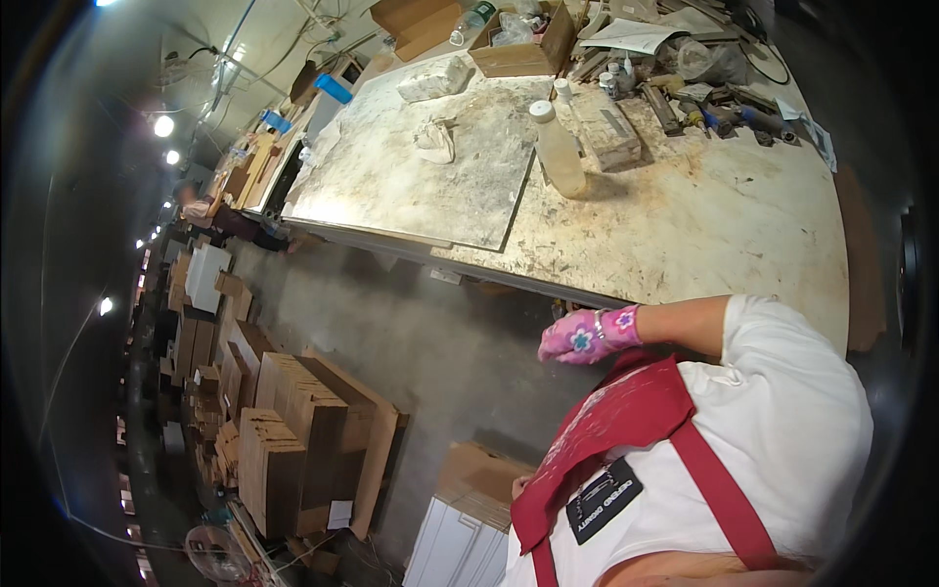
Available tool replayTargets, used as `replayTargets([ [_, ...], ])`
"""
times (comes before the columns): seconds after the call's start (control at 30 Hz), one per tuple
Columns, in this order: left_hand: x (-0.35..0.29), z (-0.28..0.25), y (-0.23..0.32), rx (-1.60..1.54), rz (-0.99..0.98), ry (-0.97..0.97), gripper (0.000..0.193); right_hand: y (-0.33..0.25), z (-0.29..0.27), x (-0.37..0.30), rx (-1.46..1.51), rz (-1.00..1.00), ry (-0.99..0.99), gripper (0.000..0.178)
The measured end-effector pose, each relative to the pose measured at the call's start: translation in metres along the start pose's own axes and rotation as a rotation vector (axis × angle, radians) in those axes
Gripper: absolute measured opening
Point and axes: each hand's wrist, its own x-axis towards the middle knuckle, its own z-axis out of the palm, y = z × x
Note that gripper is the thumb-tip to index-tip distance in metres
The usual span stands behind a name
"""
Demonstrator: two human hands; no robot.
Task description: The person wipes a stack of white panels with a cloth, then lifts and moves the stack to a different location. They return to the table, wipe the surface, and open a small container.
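Note:
My right hand [589, 336], in a pink glove with flower patterns, is in front of my red apron [626, 401], just off the near edge of the workbench [724, 235]. Its fingers look curled together; whatever they may hold is hidden. A small patch of my left hand [519, 485] shows at the apron's left edge, with its fingers mostly out of sight. On the bench, beyond the right hand, stands a capped plastic bottle [560, 161] of cloudy yellowish liquid. Left of it lies a dusty, stained board [391, 196] with a crumpled white rag [436, 141] on it.
Wrapped blocks [606, 132], bottles and a pile of tools [729, 112] crowd the bench's far right. A wooden box [523, 54] stands at the back. Stacked cardboard boxes [303, 411] and white panels [460, 538] stand on the floor. Another person [230, 217] is far left.

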Motion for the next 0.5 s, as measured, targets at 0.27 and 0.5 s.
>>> replayTargets([
  [0.27,0.172,-0.074,0.166,-0.039,0.339,0.092,0.009,0.07,-0.025,0.009,0.249,0.566,0.258,0.023],
  [0.5,0.25,-0.168,0.317,-0.057,0.341,0.072,0.016,0.092,-0.052,0.101,-0.175,0.569,0.538,0.026],
])
